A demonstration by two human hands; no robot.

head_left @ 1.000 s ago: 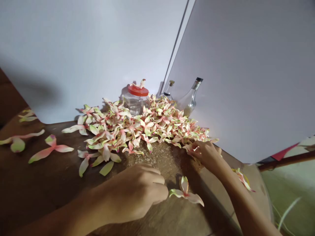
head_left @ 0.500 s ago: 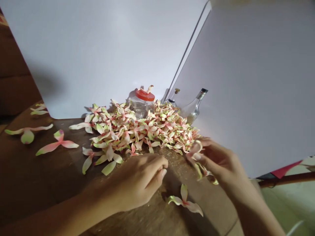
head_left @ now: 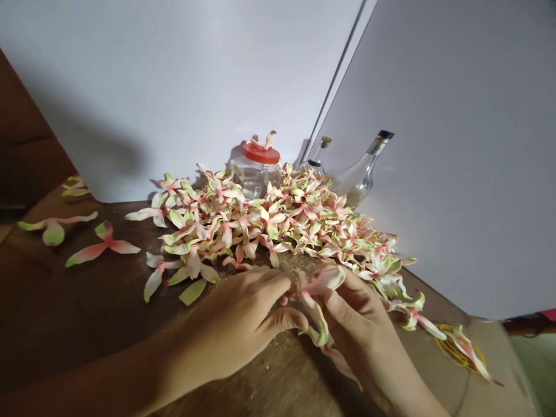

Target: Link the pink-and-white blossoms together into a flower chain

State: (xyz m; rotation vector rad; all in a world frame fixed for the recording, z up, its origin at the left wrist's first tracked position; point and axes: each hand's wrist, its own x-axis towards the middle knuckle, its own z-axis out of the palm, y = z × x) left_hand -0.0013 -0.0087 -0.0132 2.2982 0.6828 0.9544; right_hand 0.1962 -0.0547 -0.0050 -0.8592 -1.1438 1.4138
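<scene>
A pink and white flower with green-tipped petals (head_left: 325, 281) is pinched between the thumb and fingers of my right hand (head_left: 362, 324). One of its petals hangs down from the grip. Close beside it, my left hand (head_left: 256, 324) has its fingers curled and its thumb pointing toward the flower; whatever lies inside the curled fingers is hidden. Just beyond both hands spreads a large heap of similar flowers (head_left: 260, 223) on the brown table (head_left: 243, 394). Partly behind my right hand, another flower (head_left: 343, 362) lies on the tabletop.
A clear jar with a red lid (head_left: 260, 153) stands behind the heap, a flower on top. Two glass bottles, one small (head_left: 319, 156) and one tilted (head_left: 369, 168), are by the white panels (head_left: 174, 87). Loose flowers (head_left: 104, 246) lie left; a yellow coil (head_left: 460, 347) lies right.
My right hand has moved left with the flower, from the heap's right edge to beside my left hand. My left thumb has lifted away from the fist. The view has shifted slightly.
</scene>
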